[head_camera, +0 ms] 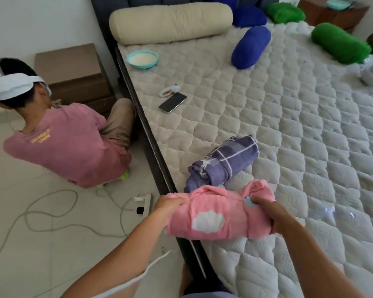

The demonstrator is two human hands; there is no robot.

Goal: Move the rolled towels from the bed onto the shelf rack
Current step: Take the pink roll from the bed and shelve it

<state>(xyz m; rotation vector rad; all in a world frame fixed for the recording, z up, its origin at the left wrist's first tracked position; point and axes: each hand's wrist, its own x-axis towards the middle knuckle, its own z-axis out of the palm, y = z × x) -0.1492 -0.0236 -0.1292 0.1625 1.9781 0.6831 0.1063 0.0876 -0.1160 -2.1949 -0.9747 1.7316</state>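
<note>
A pink rolled towel with a white cloud patch is held over the near left edge of the bed. My left hand grips its left end and my right hand grips its right end. Just behind it a purple checked rolled towel lies on the quilted mattress, touching or nearly touching the pink one. No shelf rack is in view.
A person in a pink shirt crouches on the floor left of the bed, beside a brown nightstand. Cables and a power strip lie on the tiles. A phone, bowl, bolsters and cushions sit on the mattress.
</note>
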